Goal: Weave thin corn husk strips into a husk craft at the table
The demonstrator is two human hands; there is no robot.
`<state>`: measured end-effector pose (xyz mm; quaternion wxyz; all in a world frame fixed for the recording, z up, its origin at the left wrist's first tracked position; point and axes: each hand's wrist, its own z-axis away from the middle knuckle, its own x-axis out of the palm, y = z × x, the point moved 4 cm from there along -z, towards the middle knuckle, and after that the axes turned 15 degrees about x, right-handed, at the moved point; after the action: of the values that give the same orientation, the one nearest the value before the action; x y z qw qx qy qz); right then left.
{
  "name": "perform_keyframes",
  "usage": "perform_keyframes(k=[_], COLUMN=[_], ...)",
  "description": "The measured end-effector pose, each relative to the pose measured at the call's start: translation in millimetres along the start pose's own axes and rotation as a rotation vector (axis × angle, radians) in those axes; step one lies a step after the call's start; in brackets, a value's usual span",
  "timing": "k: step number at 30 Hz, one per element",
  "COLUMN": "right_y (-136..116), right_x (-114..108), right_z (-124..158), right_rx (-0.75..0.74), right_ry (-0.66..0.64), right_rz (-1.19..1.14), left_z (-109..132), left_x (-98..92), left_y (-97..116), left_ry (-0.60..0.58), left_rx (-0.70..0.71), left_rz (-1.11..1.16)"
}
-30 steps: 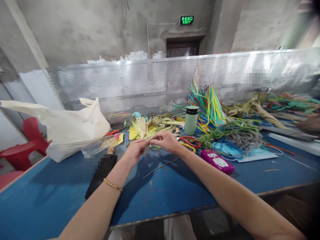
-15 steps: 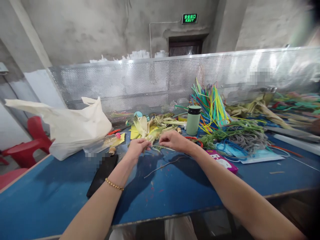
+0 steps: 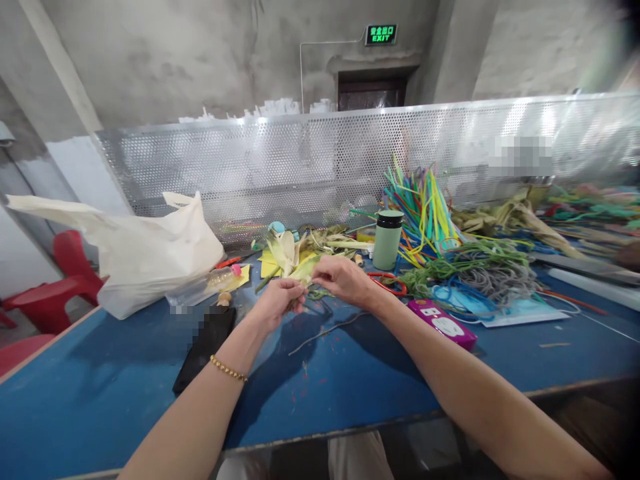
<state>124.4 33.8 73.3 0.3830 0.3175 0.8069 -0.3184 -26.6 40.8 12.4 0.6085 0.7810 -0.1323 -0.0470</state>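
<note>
My left hand [image 3: 281, 301] is closed in a pinch, thumb against fingers, on a thin corn husk strip [image 3: 309, 283]. Just to its right, my right hand [image 3: 345, 281] pinches too, its fingertips at the same strip; the exact grip is too small to make out. Behind both hands lie pale yellow-green corn husks [image 3: 285, 252], partly hidden by my fingers. Yellow paper [image 3: 269, 265] shows under them. A thin loose strand [image 3: 327, 331] rests on the blue table [image 3: 320, 393] below my hands.
To the left stand a white plastic bag [image 3: 155, 260], a clear bottle [image 3: 200, 287] and a black flat object [image 3: 205, 353]. On the right are a green tumbler [image 3: 387, 243], red-handled scissors [image 3: 393, 283], a purple box [image 3: 443, 325], colourful strips [image 3: 425, 213] and tangled cords [image 3: 485, 280].
My right hand has moved slightly left, and my left hand slightly right, so the fingertips are closer together. The other things on the table look the same.
</note>
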Motion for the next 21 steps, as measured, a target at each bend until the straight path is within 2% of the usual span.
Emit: perform_keyframes(k=[5, 8, 12, 21], right_y=[-6.6, -6.0, -5.3, -12.9], right_x=[6.1, 13.7, 19.2, 22.7], right_z=[0.6, 0.0, 1.1, 2.5], right_rx=[-0.095, -0.031, 0.074, 0.055], right_ry=[-0.035, -0.111, -0.139, -0.113], right_rz=[-0.153, -0.207, -0.129, -0.02], left_z=[1.9, 2.8, 1.4, 1.4], left_x=[2.4, 2.8, -0.4, -6.8], left_y=[3.8, 6.5, 7.8, 12.6], left_ry=[-0.131, -0.194, -0.221, -0.219], left_rx=[0.089, 0.121, 0.144, 0.183], left_rz=[-0.163, -0.205, -0.244, -0.321])
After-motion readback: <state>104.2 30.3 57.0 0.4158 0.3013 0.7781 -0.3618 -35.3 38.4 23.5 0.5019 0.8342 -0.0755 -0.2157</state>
